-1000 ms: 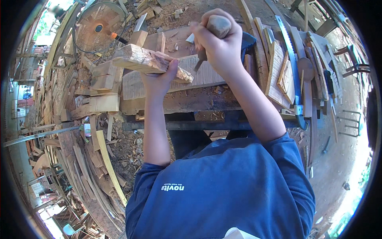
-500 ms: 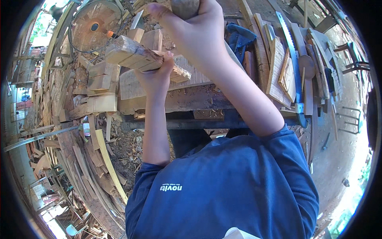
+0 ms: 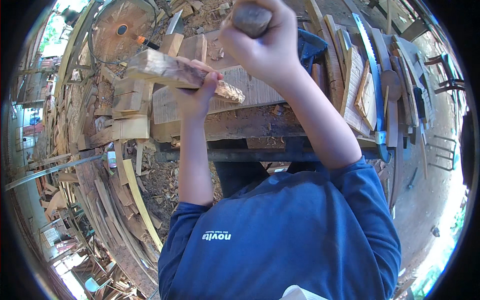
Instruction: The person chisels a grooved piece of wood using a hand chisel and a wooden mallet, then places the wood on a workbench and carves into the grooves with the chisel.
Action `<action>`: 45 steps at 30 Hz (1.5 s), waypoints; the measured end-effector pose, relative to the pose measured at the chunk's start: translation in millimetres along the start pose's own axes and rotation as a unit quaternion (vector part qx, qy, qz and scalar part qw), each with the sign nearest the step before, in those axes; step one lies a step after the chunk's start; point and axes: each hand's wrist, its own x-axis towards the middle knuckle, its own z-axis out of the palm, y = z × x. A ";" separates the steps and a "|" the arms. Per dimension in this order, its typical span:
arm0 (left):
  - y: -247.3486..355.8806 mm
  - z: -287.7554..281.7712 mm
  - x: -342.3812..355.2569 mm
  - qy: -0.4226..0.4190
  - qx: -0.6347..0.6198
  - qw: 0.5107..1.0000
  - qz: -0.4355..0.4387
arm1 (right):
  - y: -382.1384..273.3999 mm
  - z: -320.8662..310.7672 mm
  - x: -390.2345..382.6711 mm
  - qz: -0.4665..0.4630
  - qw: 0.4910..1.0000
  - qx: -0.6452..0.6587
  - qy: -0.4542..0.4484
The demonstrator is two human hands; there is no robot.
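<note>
My left hand (image 3: 194,102) grips a rough block of wood (image 3: 162,70), thumb on the near side and fingers behind. Its jagged, chipped end points right, and the thicker end juts out to the left. Higher up and to the right, my right hand (image 3: 272,47) is closed round a thick wooden handle (image 3: 251,21) with a rounded end toward me; the rest of that tool is out of sight. The two hands are apart. Beneath the block lies a wide pale plank (image 3: 240,90) on the workbench.
Right of the plank is a dark blue cloth (image 3: 310,46), then boards (image 3: 356,90) and a long saw (image 3: 375,75) with bare teeth. A round fan (image 3: 121,30) stands at far left. Wood blocks (image 3: 131,95) and stacked slats (image 3: 107,195) fill the left side.
My right hand has shifted right and slightly down with the handle, whose rounded end shows more fully. The thumb that stuck out left is folded in. The block in my left hand has turned slightly.
</note>
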 end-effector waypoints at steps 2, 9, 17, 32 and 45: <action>0.2 8.0 2.7 -0.007 0.030 1.000 -0.001 | -19.2 -2.6 0.1 0.008 0.998 0.066 0.015; -4.4 17.4 13.7 0.055 0.052 0.997 0.022 | -14.6 7.1 -11.5 0.168 0.954 0.247 -0.027; 7.1 27.3 12.3 0.023 0.053 0.998 0.004 | -10.3 8.5 -15.2 0.151 0.952 0.264 0.023; 5.6 25.2 13.8 0.026 0.003 1.000 0.002 | -28.4 -1.3 14.5 -0.032 0.989 0.130 0.058; -7.0 16.6 11.4 0.045 0.000 0.999 -0.003 | -20.6 -1.2 -10.4 0.015 0.987 0.156 0.019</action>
